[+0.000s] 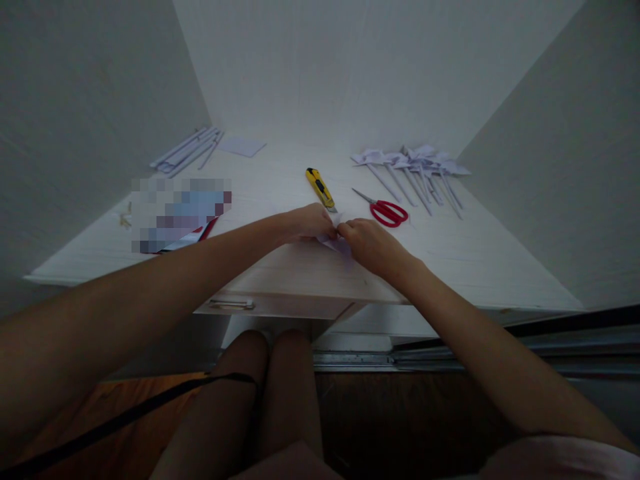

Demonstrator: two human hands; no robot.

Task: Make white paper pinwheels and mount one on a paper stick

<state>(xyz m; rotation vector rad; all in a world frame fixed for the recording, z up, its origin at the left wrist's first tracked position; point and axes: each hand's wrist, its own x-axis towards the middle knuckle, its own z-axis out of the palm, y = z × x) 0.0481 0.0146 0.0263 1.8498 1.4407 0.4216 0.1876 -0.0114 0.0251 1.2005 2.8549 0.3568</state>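
A small white piece of paper (342, 245) is pinched between my two hands above the desk, partly hidden by the fingers. My left hand (316, 222) is closed on its left side. From the right, my right hand (369, 243) has its fingers pressed together on the same paper, close to the left fingertips. Just beyond them lies a yellow utility knife (321, 189), its blade end towards my hands. Scissors with red handles (389, 213) rest to the right, points facing away to the left.
Several paper pinwheels (423, 163) on paper sticks lie at the back right. Rolled paper sticks (187, 152) and a flat paper sheet (243, 146) are at the back left. A blurred flat item (185, 217) lies at left. Walls enclose the white desk (480, 260); a drawer handle (231, 305) is below.
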